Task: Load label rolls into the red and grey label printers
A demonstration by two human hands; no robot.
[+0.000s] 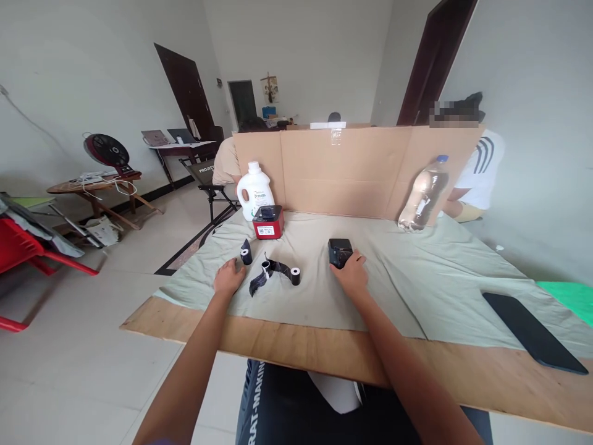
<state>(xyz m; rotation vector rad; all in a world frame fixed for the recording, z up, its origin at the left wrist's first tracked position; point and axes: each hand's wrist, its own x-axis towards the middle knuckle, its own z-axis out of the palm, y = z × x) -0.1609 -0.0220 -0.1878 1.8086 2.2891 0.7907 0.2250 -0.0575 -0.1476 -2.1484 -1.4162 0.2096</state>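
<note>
My right hand [353, 273] is closed around the near side of a small black boxy device [340, 245] standing on the cloth. My left hand [228, 278] rests on the cloth with its fingers stretched out, holding nothing. Just beyond its fingertips stands a small black roll with a white core [246, 255]. To the right of that hand, an unwound glossy black ribbon [277, 266] runs between a small spool [265, 265] and another black roll [295, 278]. Behind the rolls sits a red box-shaped device [269, 227] with a black top and a white label.
A white jug [254, 191] stands behind the red device, before a cardboard screen [345, 173]. A clear bottle with a blue cap [424, 194] leans at the right. A dark phone-like slab [532, 330] lies near the right front edge. People sit beyond the cardboard.
</note>
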